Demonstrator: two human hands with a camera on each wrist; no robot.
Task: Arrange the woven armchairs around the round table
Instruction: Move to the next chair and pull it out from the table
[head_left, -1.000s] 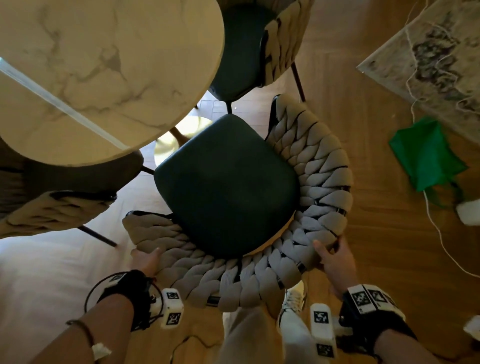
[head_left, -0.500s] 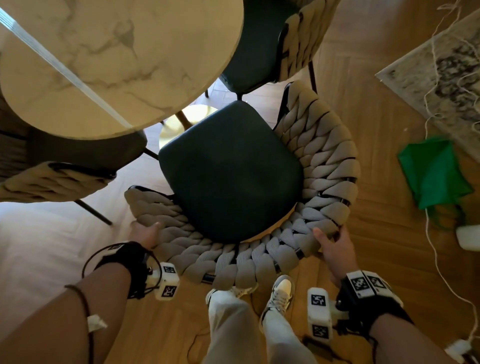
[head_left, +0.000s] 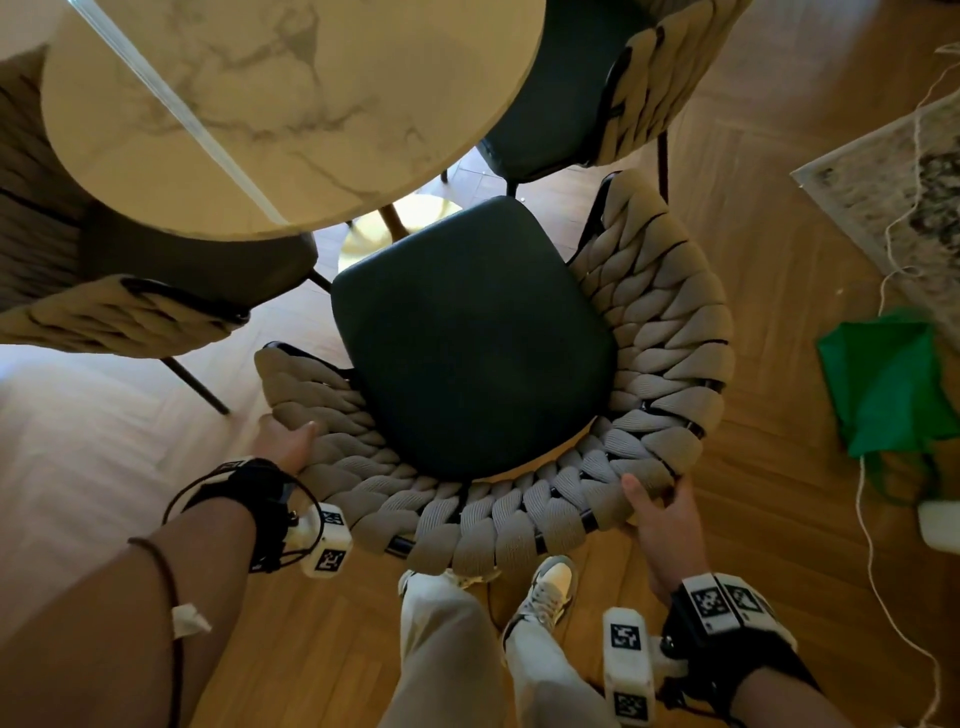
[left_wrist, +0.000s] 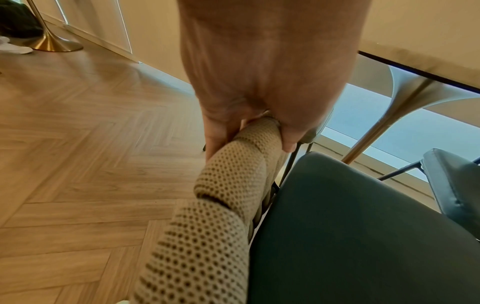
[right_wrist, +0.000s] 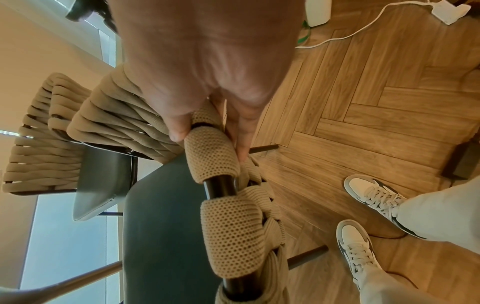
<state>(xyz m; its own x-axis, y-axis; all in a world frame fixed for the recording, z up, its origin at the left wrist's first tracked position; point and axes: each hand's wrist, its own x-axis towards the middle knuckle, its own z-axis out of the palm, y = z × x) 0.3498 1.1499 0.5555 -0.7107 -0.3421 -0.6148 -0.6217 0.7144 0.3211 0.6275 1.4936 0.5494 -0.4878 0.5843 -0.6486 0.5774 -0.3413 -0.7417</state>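
**Head view: both hands grip the back rail of the near armchair**

Head view shows the left hand (head_left: 284, 441) wrapped over the left end of the woven back of the near armchair (head_left: 670, 332), thumb on top of the braid. The left wrist view confirms it: fingers (left_wrist: 215, 135) curl under the knitted tube while the thumb presses from the other side. The right hand (head_left: 662, 512) clamps the same curved rail at its near right part; in the right wrist view the thumb and fingers (right_wrist: 240, 131) pinch a beige knitted band, with bare dark metal frame just below it.

The chair's dark green seat (head_left: 467, 338) faces the round table (head_left: 280, 109), its far edge close to the marble top's rim but not under it. The table's brass foot (head_left: 395, 228) shows on the floor between seat and tabletop.

A second armchair (head_left: 597, 98) stands at the far right, its seat partly under the table, its back just beside the held chair's right arm. A third armchair (head_left: 119, 312) sits at the left, also tucked in.

The person's white shoes (head_left: 545, 587) stand just behind the held chair on the herringbone floor (head_left: 779, 493). Well to the right lie a green cloth (head_left: 883, 384), a white cord (head_left: 883, 545) and a rug (head_left: 893, 176).
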